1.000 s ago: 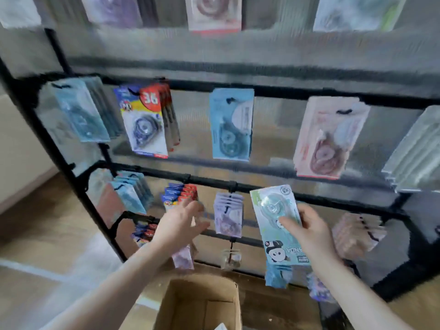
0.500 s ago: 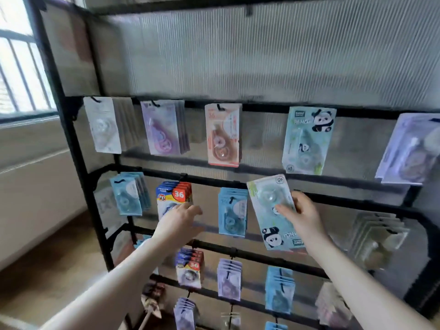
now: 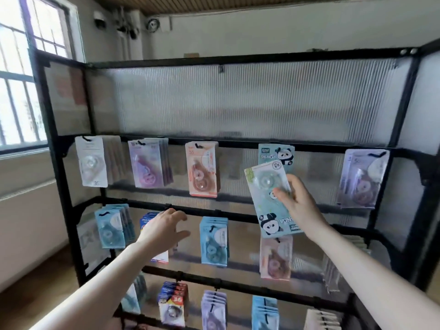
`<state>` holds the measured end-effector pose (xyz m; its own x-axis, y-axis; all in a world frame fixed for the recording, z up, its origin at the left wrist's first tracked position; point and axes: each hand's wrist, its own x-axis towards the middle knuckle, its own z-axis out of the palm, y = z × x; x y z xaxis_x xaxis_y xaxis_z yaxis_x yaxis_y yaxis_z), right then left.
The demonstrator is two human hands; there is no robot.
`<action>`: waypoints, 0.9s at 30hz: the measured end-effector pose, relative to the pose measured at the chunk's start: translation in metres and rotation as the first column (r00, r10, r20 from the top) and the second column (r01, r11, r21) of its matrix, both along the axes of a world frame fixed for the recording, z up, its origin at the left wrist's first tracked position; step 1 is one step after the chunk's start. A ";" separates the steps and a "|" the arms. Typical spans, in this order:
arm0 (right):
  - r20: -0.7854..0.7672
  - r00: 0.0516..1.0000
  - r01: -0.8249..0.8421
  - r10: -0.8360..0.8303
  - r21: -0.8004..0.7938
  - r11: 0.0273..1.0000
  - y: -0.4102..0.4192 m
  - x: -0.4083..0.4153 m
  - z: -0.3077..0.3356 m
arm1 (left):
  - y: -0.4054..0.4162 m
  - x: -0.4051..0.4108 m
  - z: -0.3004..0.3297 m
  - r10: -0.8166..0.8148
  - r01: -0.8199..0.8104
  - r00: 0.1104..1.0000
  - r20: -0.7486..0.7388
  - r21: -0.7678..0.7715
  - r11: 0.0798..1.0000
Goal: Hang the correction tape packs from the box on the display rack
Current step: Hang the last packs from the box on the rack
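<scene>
My right hand (image 3: 297,201) grips a light-blue panda correction tape pack (image 3: 266,186), upside down and tilted, in front of the black display rack (image 3: 238,58). Just above and behind it a matching panda pack (image 3: 276,154) hangs on the upper rail. My left hand (image 3: 164,228) hovers with loosely spread fingers and holds nothing, in front of the second rail, covering a red and blue pack. The box is out of view.
Other packs hang along the rails: white (image 3: 91,161), purple (image 3: 145,166), orange (image 3: 202,170) and lilac (image 3: 362,179) on the upper rail, blue (image 3: 214,241) and pink (image 3: 276,257) below. A barred window (image 3: 21,75) is at left.
My view has swung up from the box and lower rails to the upper rail. My right hand has lifted the panda pack up towards the hanging panda pack. My left hand stayed low.
</scene>
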<state>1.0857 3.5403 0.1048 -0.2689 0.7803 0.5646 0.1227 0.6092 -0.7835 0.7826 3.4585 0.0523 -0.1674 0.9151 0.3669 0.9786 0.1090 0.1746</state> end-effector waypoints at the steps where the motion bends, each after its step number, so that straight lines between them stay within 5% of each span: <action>1: 0.014 1.000 0.003 -0.003 -0.001 1.000 0.002 0.002 0.001 | 0.001 0.001 0.000 0.000 0.000 1.000 0.002 0.005 1.000; 18: 0.269 0.963 -0.007 0.026 -0.073 0.997 0.019 0.024 0.004 | 0.019 0.020 0.040 -0.086 0.086 0.993 -0.081 0.001 0.996; 27: 0.523 0.852 0.029 0.000 -0.047 0.998 0.013 0.021 0.006 | 0.030 0.074 0.089 -0.378 0.373 0.910 -0.171 -0.058 0.926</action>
<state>1.1063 3.5536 0.1106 -0.5018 0.8102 0.3030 0.5316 0.5652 -0.6308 0.8564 3.4887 0.1418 0.2554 0.9063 0.3369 0.9627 -0.2706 -0.0018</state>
